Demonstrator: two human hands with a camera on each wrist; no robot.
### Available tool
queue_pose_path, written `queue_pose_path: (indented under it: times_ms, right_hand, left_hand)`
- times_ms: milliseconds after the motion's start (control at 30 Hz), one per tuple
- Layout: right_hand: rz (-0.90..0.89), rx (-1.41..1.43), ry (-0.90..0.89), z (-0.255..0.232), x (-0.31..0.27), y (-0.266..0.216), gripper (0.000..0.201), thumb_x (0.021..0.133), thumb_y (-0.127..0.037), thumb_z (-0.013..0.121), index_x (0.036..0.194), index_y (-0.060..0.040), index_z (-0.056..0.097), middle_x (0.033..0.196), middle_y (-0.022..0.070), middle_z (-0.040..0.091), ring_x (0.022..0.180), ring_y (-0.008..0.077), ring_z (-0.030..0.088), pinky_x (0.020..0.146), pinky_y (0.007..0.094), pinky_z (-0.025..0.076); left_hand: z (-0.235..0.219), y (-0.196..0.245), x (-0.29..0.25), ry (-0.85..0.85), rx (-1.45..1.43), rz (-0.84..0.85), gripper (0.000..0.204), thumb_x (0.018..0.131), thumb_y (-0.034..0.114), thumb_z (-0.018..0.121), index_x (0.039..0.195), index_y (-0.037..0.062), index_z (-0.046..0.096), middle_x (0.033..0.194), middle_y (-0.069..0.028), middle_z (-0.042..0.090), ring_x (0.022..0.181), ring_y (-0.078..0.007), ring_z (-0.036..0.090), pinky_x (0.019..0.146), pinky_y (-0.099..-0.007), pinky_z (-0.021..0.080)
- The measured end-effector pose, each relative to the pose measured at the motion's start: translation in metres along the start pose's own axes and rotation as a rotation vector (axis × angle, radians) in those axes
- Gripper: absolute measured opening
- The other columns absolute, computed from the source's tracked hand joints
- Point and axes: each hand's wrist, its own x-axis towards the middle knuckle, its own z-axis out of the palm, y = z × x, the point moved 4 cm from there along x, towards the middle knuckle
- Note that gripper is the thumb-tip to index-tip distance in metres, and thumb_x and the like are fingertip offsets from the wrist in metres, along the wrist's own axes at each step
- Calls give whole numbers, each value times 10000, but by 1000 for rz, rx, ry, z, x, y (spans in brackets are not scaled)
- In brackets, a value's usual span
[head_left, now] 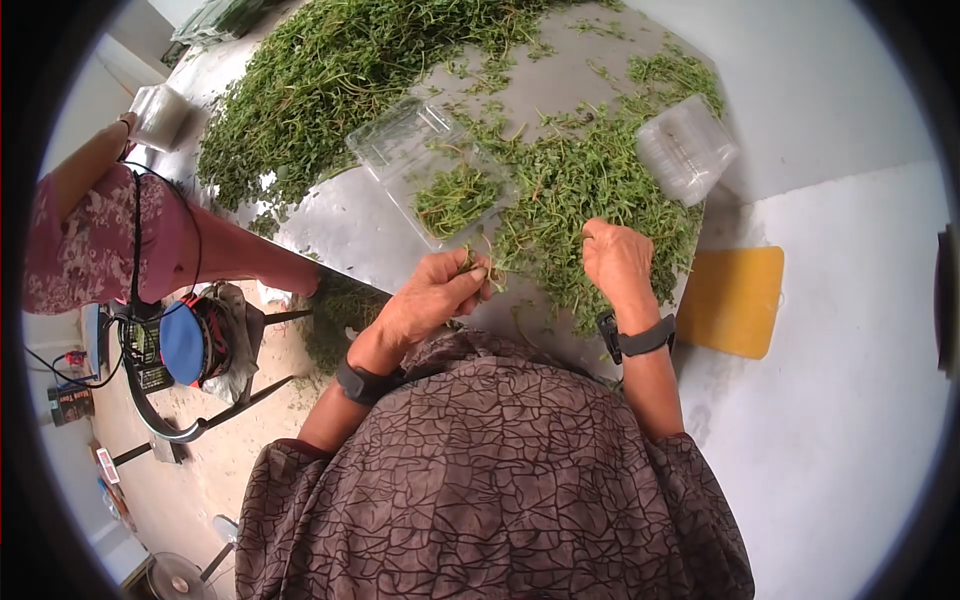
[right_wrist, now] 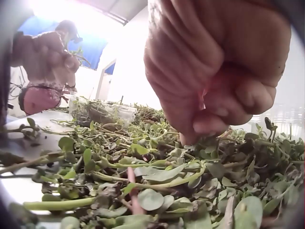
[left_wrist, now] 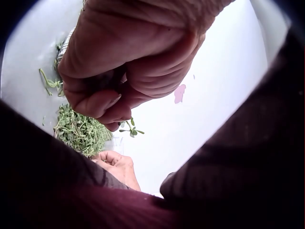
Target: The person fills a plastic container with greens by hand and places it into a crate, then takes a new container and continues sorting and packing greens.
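My left hand [head_left: 440,290] is in front of the clear plastic clamshell box [head_left: 385,160], its thumb and fingers curled round a few leafy green sprigs [head_left: 497,272]. A small leafy tip [left_wrist: 132,129] pokes out below those fingers in the left wrist view. The box lies open, with a small heap of greens [head_left: 455,200] in one half. To the right, my right hand [head_left: 618,262] is over the loose pile of greens [head_left: 570,180]. In the right wrist view its thumb and forefinger pinch at the leaves [right_wrist: 205,145] on top of the pile; the fingertips are partly hidden.
A much larger mound of greens [head_left: 320,80] covers the far side of the metal table [head_left: 560,60]. Stacked clear boxes [head_left: 688,150] stand at the right edge, near a yellow panel [head_left: 735,300]. On the left, another person's hand [head_left: 125,125] touches more stacked boxes [head_left: 158,118].
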Motion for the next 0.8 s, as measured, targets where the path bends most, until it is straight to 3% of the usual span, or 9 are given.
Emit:
queue_pose_path:
  times_ms: [100,200,267,300,367,467,633,700,800]
  right_hand:
    - [39,-45,-106,3,1,4,50,678,6,572,649,-26,548,479,135,440,439,299,492,421,383,379]
    - [-60,-80,62,-6,-1,1,37,684,13,565,662,-13,580,486,125,467,421,263,473,412,352,374]
    - [189,362,46,-18,-2,-4,34,712,8,574,680,-5,574,501,93,513,415,167,442,408,297,371]
    - [188,363,43,-24,-2,-11,34,712,8,574,680,-5,574,501,93,513,415,167,442,408,297,371]
    - [355,666,-141,-25,-4,-19,23,743,-11,587,725,0,595,550,79,581,459,104,476,431,258,388]
    - [265,799,-181,-21,-9,-44,34,759,-24,591,761,4,611,560,64,593,497,83,512,446,257,405]
    - [160,693,-260,-19,-17,-65,63,763,-34,593,802,-9,635,570,95,567,490,88,506,447,260,401]
    - [203,830,-337,-16,-21,-64,78,774,-40,595,822,-11,649,549,78,549,489,76,495,446,247,391]
    - [329,791,-173,-19,-19,-40,78,783,-45,597,824,-12,655,538,65,532,492,61,479,448,232,379]
  left_hand:
    - [0,-1,0,-9,10,6,142,938,166,501,997,52,563,802,0,584,619,-40,453,557,-183,382]
    - [1,0,1,-7,6,6,145,937,169,504,1000,52,562,805,2,583,621,-38,452,557,-183,381]
    - [2,2,2,4,-3,-1,147,936,170,507,1003,52,561,807,3,581,622,-38,451,557,-183,381]
    - [4,5,4,1,24,2,164,938,183,508,1018,50,560,807,3,580,627,-39,457,561,-183,381]
    - [10,11,9,-2,51,5,182,939,197,510,1033,48,559,808,3,579,633,-40,462,564,-183,382]
    - [25,17,16,-32,147,50,237,942,231,511,1081,41,544,791,4,569,648,-40,470,571,-183,379]
    - [34,8,24,-138,162,45,272,942,270,523,1094,44,524,717,37,515,621,-34,436,527,-186,340]
    - [32,5,22,-164,84,32,212,943,251,527,1035,60,536,686,53,477,575,-31,399,492,-188,307]
    - [19,-6,19,-94,45,33,192,942,243,528,1009,64,546,681,54,475,569,-30,392,491,-186,305]
